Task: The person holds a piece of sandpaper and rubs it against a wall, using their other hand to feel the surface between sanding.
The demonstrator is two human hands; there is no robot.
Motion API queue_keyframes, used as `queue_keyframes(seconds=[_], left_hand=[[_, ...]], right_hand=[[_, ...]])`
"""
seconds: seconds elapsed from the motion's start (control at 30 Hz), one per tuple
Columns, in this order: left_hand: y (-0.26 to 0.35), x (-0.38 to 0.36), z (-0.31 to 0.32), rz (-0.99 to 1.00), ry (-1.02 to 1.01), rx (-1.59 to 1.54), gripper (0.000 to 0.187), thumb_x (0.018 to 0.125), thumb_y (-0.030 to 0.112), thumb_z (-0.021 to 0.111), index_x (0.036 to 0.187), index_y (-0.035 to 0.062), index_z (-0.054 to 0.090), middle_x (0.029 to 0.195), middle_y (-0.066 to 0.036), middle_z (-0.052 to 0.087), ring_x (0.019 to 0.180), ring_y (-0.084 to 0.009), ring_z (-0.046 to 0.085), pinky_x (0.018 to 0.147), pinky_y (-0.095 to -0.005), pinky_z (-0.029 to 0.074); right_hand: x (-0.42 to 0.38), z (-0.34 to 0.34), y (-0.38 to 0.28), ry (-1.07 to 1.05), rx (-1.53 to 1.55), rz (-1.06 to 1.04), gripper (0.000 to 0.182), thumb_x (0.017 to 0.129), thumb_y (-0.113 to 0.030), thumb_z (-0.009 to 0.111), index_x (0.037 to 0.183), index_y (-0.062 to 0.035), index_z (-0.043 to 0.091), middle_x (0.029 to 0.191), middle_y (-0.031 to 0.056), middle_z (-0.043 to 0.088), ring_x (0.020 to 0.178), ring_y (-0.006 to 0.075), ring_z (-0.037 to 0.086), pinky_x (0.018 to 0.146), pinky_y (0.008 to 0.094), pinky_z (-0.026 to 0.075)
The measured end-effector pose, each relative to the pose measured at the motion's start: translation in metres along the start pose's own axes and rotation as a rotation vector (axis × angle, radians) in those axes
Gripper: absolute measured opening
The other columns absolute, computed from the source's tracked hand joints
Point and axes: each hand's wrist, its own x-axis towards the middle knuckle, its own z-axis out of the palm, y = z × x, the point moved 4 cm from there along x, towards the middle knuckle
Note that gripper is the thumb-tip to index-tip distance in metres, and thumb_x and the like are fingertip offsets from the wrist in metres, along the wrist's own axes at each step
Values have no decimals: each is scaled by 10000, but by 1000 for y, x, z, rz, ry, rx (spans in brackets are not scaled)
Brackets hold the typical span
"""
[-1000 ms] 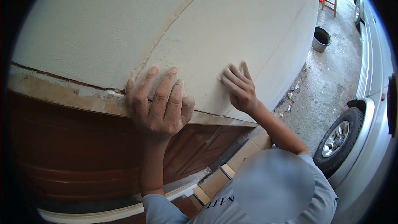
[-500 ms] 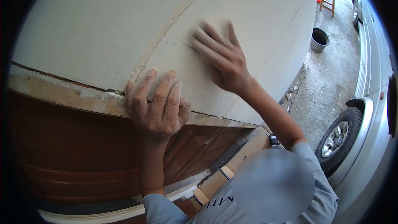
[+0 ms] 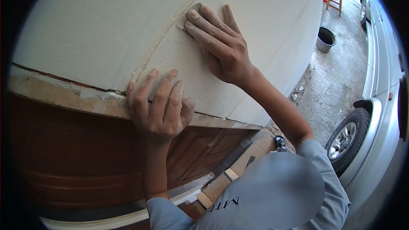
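My left hand [image 3: 159,104], dusty and with fingers a little apart, rests on the lower edge of the pale wall [image 3: 255,30], over the beige strip [image 3: 81,98]. Higher up and to its right, my right hand [image 3: 221,42] presses a thin greyish pad [image 3: 183,23] flat on the wall beside a rough seam [image 3: 164,36]. Only the pad's edge shows past the fingertips; the rest is hidden under the fingers.
Below the strip is a brown panelled door [image 3: 85,153]. To the right are a dark bucket [image 3: 326,39], a wooden stool [image 3: 335,1] and a silver vehicle [image 3: 370,132] with its wheel [image 3: 343,141]. Tiles [image 3: 218,189] lie by the doorway.
My right hand, blurred before, now shows sharply and has moved slightly up and left along the wall. My left hand stays at the wall's edge, with the view shifted slightly.
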Motion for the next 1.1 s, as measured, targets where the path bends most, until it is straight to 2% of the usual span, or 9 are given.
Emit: queue_keyframes(seconds=[0.17,0.27,0.47,0.6,0.7,0.8,0.9,1.0,1.1], left_hand=[[-2,-3,4,-1,36,-20,111,725,136,563,774,137,662,972,4,664,1042,-232,536,990,-525,341],[-2,-1,1,2,24,0,106,724,134,565,774,132,658,970,4,666,1040,-232,539,986,-523,345],[-1,1,-1,-7,7,1,108,782,167,542,767,106,630,953,-14,669,1026,-254,564,981,-504,353],[-1,1,2,7,46,-1,107,787,168,541,767,104,624,946,-16,670,1018,-254,570,980,-505,355],[-1,-1,1,8,50,0,106,789,170,541,771,105,622,940,-17,671,1014,-255,572,981,-507,353],[-1,-1,2,-3,38,-4,105,790,169,540,775,105,622,934,-20,671,1012,-258,572,980,-508,353],[0,-1,0,-5,16,-9,106,791,167,539,778,103,624,935,-22,670,1010,-259,572,980,-509,353],[0,1,2,-1,40,-1,109,791,167,541,773,102,627,937,-23,667,1010,-257,571,982,-507,353],[0,0,2,2,36,13,115,790,170,541,762,102,628,938,-23,666,1010,-255,569,986,-505,350]], right_hand=[[-109,8,28,-44,-72,96,464,706,36,541,1157,-67,579,1237,87,555,1229,269,455,1077,535,167],[-112,7,28,-37,-75,118,466,703,32,551,1158,-67,578,1238,90,554,1231,269,452,1080,536,160],[0,3,6,-3,3,-51,489,709,45,542,1179,-87,563,1285,66,519,1276,262,394,1081,530,180],[-120,2,29,-105,-123,164,434,734,45,533,1145,-82,589,1240,88,552,1228,277,452,1080,519,186],[-107,3,35,-9,-75,115,416,737,52,525,1124,-78,603,1218,100,566,1205,286,476,1077,523,187],[-8,-6,15,-66,-66,-15,506,714,26,554,1202,-105,553,1290,65,516,1257,264,419,1075,521,194],[-11,-1,18,-68,-37,-56,556,702,20,562,1237,-124,526,1318,45,491,1278,242,393,1087,524,171],[-123,1,46,-148,-107,119,472,711,47,539,1154,-108,593,1239,73,555,1246,259,435,1091,523,160],[-121,-1,42,-29,-54,142,456,715,46,538,1146,-92,594,1228,87,562,1243,263,438,1086,529,165]])
